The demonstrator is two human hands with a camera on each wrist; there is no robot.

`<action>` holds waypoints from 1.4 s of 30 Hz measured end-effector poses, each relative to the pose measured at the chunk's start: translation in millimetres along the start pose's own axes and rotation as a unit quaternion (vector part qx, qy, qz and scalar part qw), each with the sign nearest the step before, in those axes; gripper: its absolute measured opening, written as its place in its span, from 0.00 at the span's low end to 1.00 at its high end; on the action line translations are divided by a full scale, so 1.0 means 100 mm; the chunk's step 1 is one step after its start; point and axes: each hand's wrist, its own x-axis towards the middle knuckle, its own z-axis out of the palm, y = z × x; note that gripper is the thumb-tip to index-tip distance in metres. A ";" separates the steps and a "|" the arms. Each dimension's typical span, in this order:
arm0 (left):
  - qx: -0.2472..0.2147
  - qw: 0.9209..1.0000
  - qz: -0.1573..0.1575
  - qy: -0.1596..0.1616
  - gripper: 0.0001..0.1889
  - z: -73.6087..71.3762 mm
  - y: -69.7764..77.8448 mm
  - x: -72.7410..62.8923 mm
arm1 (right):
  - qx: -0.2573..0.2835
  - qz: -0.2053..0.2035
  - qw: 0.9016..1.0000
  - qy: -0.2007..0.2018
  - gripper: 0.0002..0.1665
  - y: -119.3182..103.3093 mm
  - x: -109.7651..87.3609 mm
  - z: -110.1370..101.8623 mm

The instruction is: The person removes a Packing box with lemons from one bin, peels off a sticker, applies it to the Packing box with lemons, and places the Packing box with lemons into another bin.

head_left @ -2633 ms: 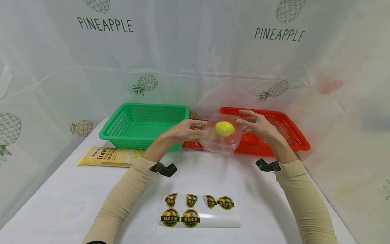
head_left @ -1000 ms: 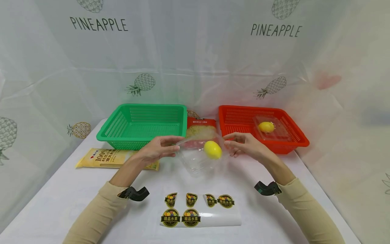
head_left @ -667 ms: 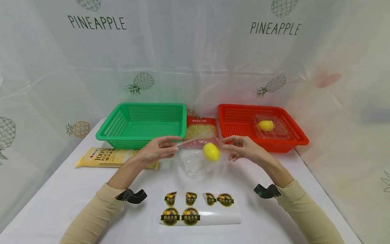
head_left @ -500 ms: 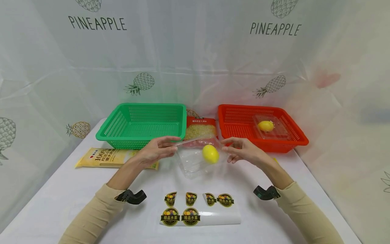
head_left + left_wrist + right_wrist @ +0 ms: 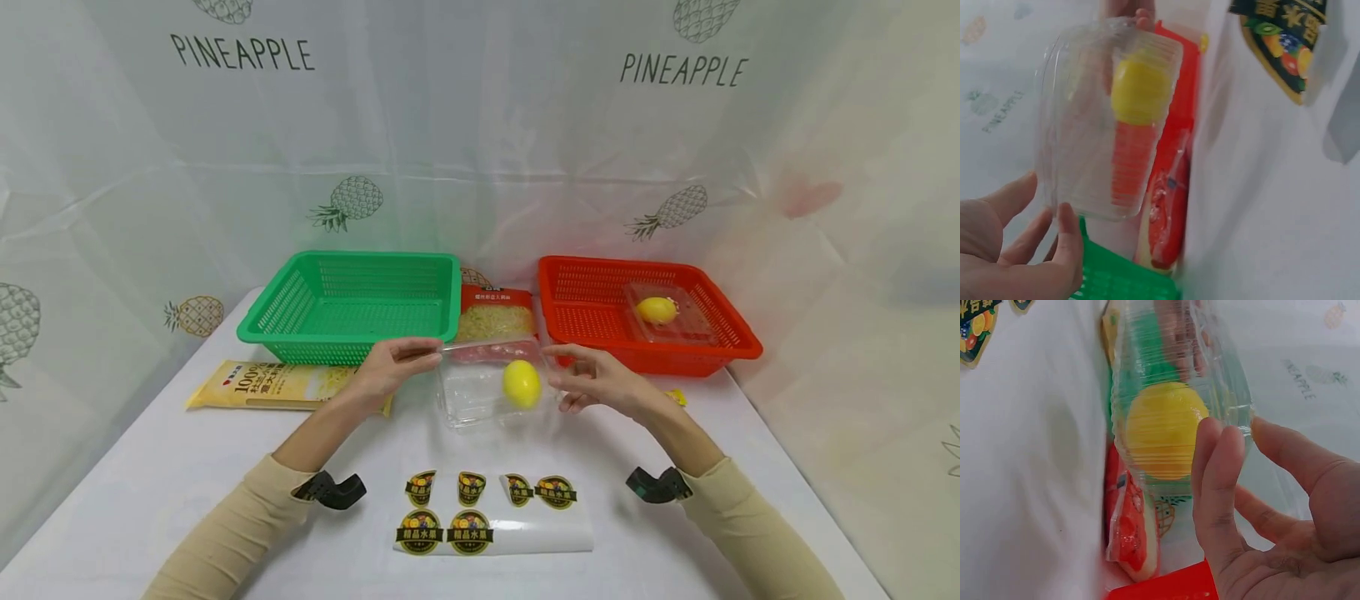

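A clear plastic fruit box [image 5: 472, 393] with a yellow lemon [image 5: 522, 384] in its right part is held up over the middle of the table. My left hand [image 5: 396, 367] pinches its left edge between thumb and fingers. On the opposite edge, the thumb and fingers of my right hand [image 5: 600, 380] grip it. Through the ribbed plastic, the lemon [image 5: 1167, 431] shows close to my right fingers in the right wrist view. The left wrist view has the box [image 5: 1085, 144] tilted, with the left thumb and fingertips at its rim.
Behind stand a green basket [image 5: 352, 337] and a red basket [image 5: 600, 360], the red one holding another box with a lemon [image 5: 657, 311]. A red pasta bag [image 5: 495, 317], a yellow bag [image 5: 270, 385], a sticker sheet [image 5: 540, 537] and a small yellow item [image 5: 677, 397] lie around.
Both hands have brought the box nearer and lower from in front of the red basket. In the last half second, its tilted edge has levelled out and the lemon has shifted slightly.
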 end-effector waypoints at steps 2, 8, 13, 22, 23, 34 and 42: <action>0.012 1.000 0.007 0.012 0.24 0.05 -0.01 0.00 | 0.004 -0.001 1.000 -0.007 0.41 0.03 -0.02 0.00; 0.010 1.000 -0.003 0.010 0.26 0.13 -0.10 0.02 | 0.018 0.019 1.000 -0.014 0.45 0.09 -0.06 0.01; 0.022 0.999 -0.027 -0.004 0.28 0.16 -0.13 0.04 | 0.007 0.024 1.000 -0.007 0.46 0.15 -0.06 0.04; 0.025 0.997 -0.047 -0.055 0.33 0.16 -0.17 0.10 | 0.000 0.041 0.999 0.001 0.50 0.24 -0.03 0.13; 0.024 0.997 -0.047 -0.062 0.33 0.16 -0.18 0.11 | 0.000 0.040 0.999 0.002 0.50 0.25 -0.02 0.14; 0.099 0.990 -0.035 -0.094 0.37 0.16 -0.18 0.20 | -0.011 0.024 1.000 0.009 0.48 0.24 0.06 0.16; 0.148 0.985 -0.005 -0.092 0.36 0.17 -0.17 0.21 | -0.047 0.015 0.998 0.036 0.44 0.22 0.09 0.15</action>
